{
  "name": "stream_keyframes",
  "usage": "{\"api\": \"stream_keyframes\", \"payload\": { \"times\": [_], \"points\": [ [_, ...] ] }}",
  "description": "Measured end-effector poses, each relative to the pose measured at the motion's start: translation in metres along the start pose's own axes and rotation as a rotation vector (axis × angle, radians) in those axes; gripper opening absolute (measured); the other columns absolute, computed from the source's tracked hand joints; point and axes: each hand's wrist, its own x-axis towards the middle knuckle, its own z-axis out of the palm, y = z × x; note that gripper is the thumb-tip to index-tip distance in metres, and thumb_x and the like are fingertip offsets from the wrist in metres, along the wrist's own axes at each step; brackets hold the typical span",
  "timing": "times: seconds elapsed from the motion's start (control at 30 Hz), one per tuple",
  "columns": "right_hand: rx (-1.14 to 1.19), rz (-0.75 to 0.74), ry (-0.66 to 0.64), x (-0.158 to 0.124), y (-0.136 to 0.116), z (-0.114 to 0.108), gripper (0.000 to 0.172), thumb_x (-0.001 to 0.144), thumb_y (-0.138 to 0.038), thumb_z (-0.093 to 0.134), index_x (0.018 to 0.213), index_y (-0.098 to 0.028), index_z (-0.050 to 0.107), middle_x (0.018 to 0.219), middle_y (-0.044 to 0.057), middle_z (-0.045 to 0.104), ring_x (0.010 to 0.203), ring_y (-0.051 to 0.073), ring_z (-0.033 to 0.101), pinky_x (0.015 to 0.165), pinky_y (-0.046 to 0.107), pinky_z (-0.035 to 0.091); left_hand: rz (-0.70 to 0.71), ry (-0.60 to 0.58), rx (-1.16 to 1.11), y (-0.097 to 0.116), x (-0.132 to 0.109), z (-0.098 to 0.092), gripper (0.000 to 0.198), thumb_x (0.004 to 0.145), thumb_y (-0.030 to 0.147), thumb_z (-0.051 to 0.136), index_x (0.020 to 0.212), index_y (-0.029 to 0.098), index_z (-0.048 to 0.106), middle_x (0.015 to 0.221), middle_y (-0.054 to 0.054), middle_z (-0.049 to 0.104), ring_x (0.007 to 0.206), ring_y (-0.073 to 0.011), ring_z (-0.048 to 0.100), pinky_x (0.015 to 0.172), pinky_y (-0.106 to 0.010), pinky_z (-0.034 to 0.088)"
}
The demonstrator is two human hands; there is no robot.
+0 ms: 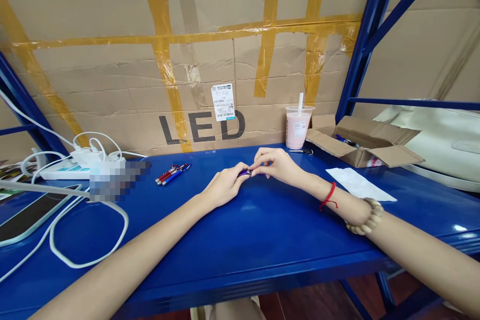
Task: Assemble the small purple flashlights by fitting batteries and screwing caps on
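Note:
Above the middle of the blue table, my left hand is closed around a purple pen, with most of its barrel hidden in the fingers. My right hand meets it from the right, thumb and fingertips pinched at the pen's shiny end. Whether a small separate part sits in that pinch is too small to tell. To the left of my hands, several red and blue pens lie together on the table.
White cables and a power strip lie at left, near a phone. A pink drink cup stands at the back right. Beside it are an open cardboard box and white paper. Large cardboard backs the table.

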Motion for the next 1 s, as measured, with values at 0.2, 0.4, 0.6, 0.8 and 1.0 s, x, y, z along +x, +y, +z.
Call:
{"api": "stream_keyframes", "payload": {
  "times": [0.2,0.4,0.6,0.8,1.0],
  "points": [
    [0.032,0.044,0.009,0.0002,0.0011,0.0019,0.031,0.070,-0.047,0.069,0.075,-0.017,0.073,0.077,0.001,0.058,0.045,0.006,0.053,0.043,0.022,0.039,-0.013,-0.015,0.024,-0.0008,-0.0003,0.0002,0.016,0.094,0.028,0.033,0.100,0.023,0.047,0.082,0.000,0.064,0.073,-0.0193,0.062,0.059,-0.025,0.040],
    [0.037,0.074,0.021,0.0006,-0.0008,0.0036,0.033,0.068,-0.049,0.069,0.074,-0.017,0.073,0.076,0.001,0.059,0.044,0.006,0.052,0.043,0.022,0.039,-0.027,-0.024,0.044,0.0003,0.0000,-0.0017,0.016,0.094,0.029,0.032,0.098,0.023,0.047,0.081,0.000,0.063,0.072,-0.0199,0.062,0.059,-0.025,0.040],
    [0.023,0.090,0.021,-0.0003,-0.0014,0.0022,0.032,0.068,-0.049,0.069,0.074,-0.017,0.073,0.076,0.001,0.059,0.045,0.006,0.052,0.043,0.021,0.040,-0.030,-0.040,0.050,0.0020,-0.0006,-0.0027,0.019,0.095,0.031,0.031,0.102,0.023,0.047,0.077,0.001,0.063,0.070,-0.0193,0.062,0.060,-0.025,0.042],
    [-0.023,0.087,0.041,0.0004,-0.0027,0.0015,0.031,0.068,-0.048,0.069,0.071,-0.017,0.072,0.075,0.002,0.059,0.046,0.007,0.052,0.044,0.022,0.039,-0.027,-0.047,0.055,0.0039,-0.0009,-0.0035,0.018,0.095,0.030,0.030,0.099,0.023,0.046,0.080,0.000,0.063,0.072,-0.0195,0.063,0.059,-0.025,0.042],
    [-0.043,0.097,0.051,0.0014,-0.0057,0.0024,0.027,0.069,-0.044,0.070,0.069,-0.017,0.071,0.076,0.002,0.061,0.044,0.007,0.051,0.045,0.023,0.039,-0.033,-0.058,0.066,0.0069,-0.0015,-0.0051,0.018,0.095,0.030,0.030,0.096,0.022,0.046,0.078,0.000,0.063,0.071,-0.0195,0.063,0.058,-0.025,0.042]
  ]
}}
